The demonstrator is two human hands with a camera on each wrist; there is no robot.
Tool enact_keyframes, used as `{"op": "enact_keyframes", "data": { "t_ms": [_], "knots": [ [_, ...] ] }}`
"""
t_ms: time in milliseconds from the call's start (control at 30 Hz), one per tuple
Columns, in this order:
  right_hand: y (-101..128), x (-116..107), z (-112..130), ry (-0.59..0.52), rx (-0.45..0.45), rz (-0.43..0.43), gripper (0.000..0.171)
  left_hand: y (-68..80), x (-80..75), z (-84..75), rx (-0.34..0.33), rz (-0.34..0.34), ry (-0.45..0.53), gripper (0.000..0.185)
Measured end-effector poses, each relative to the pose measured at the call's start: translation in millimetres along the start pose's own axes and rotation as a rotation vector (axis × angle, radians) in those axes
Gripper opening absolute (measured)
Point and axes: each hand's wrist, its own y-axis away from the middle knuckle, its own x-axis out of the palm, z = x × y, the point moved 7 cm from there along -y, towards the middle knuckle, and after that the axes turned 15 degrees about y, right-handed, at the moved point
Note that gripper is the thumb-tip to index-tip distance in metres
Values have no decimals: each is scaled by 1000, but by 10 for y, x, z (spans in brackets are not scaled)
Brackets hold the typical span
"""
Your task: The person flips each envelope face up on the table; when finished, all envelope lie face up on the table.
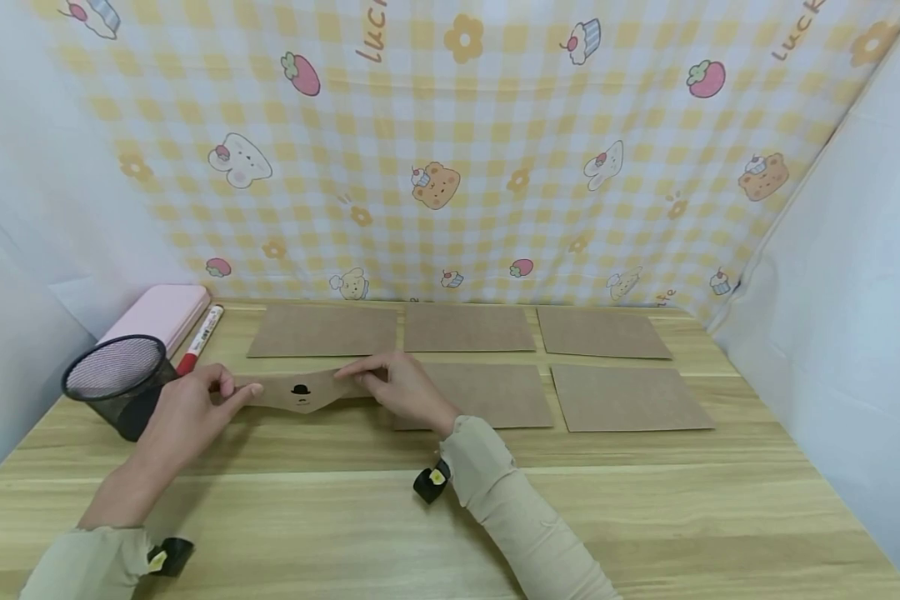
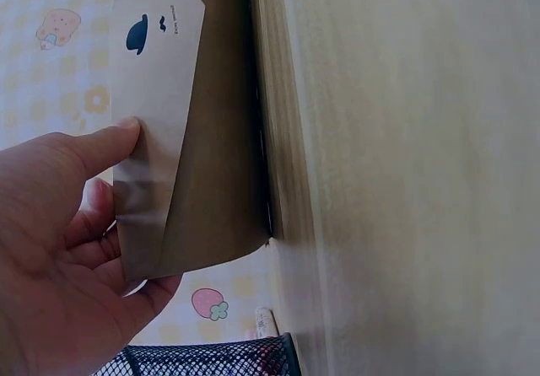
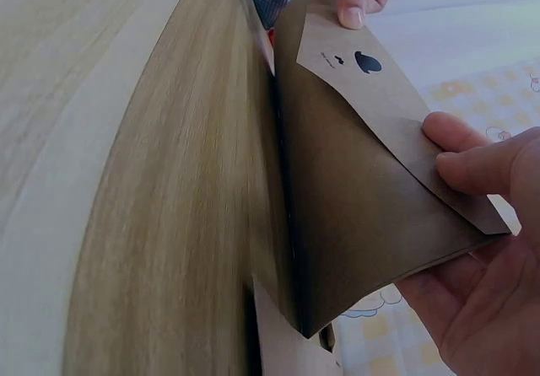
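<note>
A brown kraft envelope [image 1: 303, 393] is raised on its edge at the left of the table, its pointed flap folded over towards me. A black bowler hat and moustache are printed on the flap. At its left end my left hand [image 1: 187, 410] pinches the top edge, thumb on the flap in the left wrist view. The right end is gripped by my right hand [image 1: 407, 390]; the right wrist view shows its thumb [image 3: 472, 169] on the flap side and other fingers behind. The envelope's lower edge comes down close to the wood in both wrist views.
Flat brown kraft pieces of similar size lie in two rows, a back one [image 1: 468, 327] and a front one [image 1: 630, 398]. By my left hand stand a black mesh pen holder [image 1: 123, 404], a red-capped marker [image 1: 201, 337] and a pink case [image 1: 153, 315]. A patterned curtain [image 1: 495, 125] hangs behind.
</note>
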Motion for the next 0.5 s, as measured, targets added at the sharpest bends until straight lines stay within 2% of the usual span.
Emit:
{"op": "enact_keyframes", "data": {
  "t_ms": [267, 500],
  "knots": [
    [7, 3, -8, -35, -15, 13, 25, 1, 2, -3, 48, -16, 13, 33],
    [11, 39, -16, -118, -20, 34, 27, 0, 25, -11, 42, 8, 23, 32]
  ]
}}
